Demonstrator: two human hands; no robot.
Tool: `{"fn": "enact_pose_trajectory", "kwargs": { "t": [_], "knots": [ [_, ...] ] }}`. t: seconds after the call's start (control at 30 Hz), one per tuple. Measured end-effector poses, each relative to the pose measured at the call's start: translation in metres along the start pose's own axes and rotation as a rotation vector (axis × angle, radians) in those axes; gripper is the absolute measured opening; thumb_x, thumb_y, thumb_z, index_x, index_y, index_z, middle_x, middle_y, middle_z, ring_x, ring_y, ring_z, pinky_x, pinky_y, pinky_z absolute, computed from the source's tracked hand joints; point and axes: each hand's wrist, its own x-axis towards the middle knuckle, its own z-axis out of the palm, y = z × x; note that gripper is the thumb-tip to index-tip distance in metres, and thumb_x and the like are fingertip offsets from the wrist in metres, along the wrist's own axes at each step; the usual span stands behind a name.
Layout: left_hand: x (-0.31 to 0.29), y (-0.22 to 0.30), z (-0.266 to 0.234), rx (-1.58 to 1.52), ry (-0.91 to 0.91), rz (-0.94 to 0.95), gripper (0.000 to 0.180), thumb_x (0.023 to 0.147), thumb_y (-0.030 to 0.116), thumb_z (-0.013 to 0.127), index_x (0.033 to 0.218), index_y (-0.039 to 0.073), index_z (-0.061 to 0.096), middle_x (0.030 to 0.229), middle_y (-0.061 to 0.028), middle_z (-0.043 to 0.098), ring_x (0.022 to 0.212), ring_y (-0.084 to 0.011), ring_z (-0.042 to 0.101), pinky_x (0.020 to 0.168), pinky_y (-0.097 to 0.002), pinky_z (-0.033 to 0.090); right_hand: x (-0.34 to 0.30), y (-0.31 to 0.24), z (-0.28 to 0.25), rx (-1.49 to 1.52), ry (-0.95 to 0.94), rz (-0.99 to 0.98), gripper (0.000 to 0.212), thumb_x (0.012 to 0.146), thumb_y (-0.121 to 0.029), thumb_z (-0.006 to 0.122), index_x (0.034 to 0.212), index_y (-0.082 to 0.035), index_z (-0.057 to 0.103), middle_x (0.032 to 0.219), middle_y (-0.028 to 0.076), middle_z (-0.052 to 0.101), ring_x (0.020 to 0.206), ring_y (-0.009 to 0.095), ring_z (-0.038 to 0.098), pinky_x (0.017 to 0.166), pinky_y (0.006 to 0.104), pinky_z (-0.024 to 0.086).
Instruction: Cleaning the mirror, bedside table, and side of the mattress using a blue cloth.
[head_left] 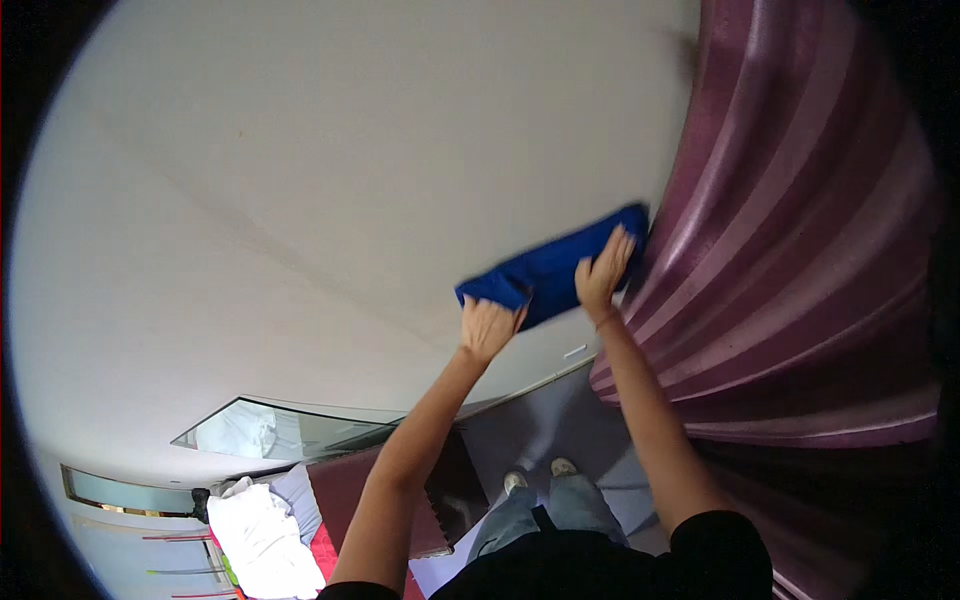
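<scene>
blue cloth spread flat between two hands against a pale wall

the blue cloth [555, 275] lies slantwise just right of the frame's centre, seemingly against the wall [330, 180], its right end beside the curtain [790, 230]. the left hand [488, 325] has its fingers bent onto the lower left end and appears to grip the edge there. the right hand [605, 270] is laid open over the right end, fingers stretched upward and thumb apart; it looks to be pressing rather than clutching.

to handle this well, i would spread the pressure evenly through both palms, so that neither end lifts. the fold beside the left thumb is worth smoothing out, since a bunched patch would probably touch the wall unevenly. at the right end, care seems wise: the cloth could snag or drag the curtain's edge.

the cloth looks soft and matte, a long, narrow shape with a crumpled left part. the wall is smooth and off-white, faintly smudged toward the left. the curtain, filling the right of the frame, falls in deep purple-pink folds with a satiny sheen. at lower left, rumpled white fabric [255, 530] sits below a flat, glossy mirror [345, 432].
</scene>
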Motion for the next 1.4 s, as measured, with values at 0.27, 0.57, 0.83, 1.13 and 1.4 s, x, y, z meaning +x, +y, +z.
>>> {"fn": "enact_pose_trajectory", "kwargs": {
  "t": [0.27,0.57,0.83,1.13,1.4],
  "knots": [
    [0.167,0.015,-0.089,-0.027,0.407,-0.121,0.029,0.087,0.039,0.070,0.105,0.016,0.074,0.072,-0.0114,0.063,0.081,-0.0345,0.062,0.103,-0.0791,0.016,0.198,-0.039,-0.083,0.165,0.185,-0.186,0.065,0.086,-0.004,0.049,0.148,0.008,0.031,0.148,0.030,0.038,0.138,0.047,0.033,0.118,0.0501,0.022],
    [0.053,0.045,0.020,0.106,-0.349,0.383,0.029,0.092,0.026,0.052,0.115,0.016,0.067,0.115,-0.0021,0.063,0.121,-0.0224,0.051,0.114,-0.0476,0.027,-0.038,0.129,0.009,-0.173,0.059,0.208,0.056,0.094,-0.008,0.038,0.140,0.022,0.028,0.152,0.038,0.025,0.144,0.048,0.022,0.122,0.0508,0.012],
    [-0.119,-0.013,0.054,0.089,-0.616,0.407,0.033,0.090,0.023,0.053,0.121,0.017,0.063,0.112,-0.0001,0.060,0.121,-0.0187,0.051,0.118,-0.0397,0.024,-0.215,0.004,0.037,0.026,-0.392,0.594,0.076,0.088,-0.015,0.055,0.145,0.021,0.020,0.150,0.040,0.026,0.143,0.048,0.024,0.122,0.0474,0.016],
    [-0.253,-0.171,-0.082,0.193,-0.405,0.080,0.023,0.091,0.027,0.051,0.100,0.020,0.072,0.095,0.0022,0.066,0.104,-0.0181,0.058,0.112,-0.0524,0.029,-0.167,-0.212,0.002,0.041,-0.371,-0.078,0.079,0.080,-0.025,0.073,0.140,0.013,0.039,0.138,0.038,0.043,0.134,0.053,0.034,0.119,0.0579,0.017],
    [-0.243,-0.319,-0.308,0.479,-0.144,-0.147,0.039,0.095,0.034,0.055,0.133,0.034,0.062,0.101,-0.0147,0.070,0.102,-0.0361,0.062,0.108,-0.0689,0.028,-0.041,-0.464,-0.029,0.151,-0.017,-0.682,0.063,0.088,-0.038,0.068,0.130,0.007,0.052,0.115,0.026,0.059,0.115,0.044,0.052,0.113,0.0575,0.029]
  ]
}}
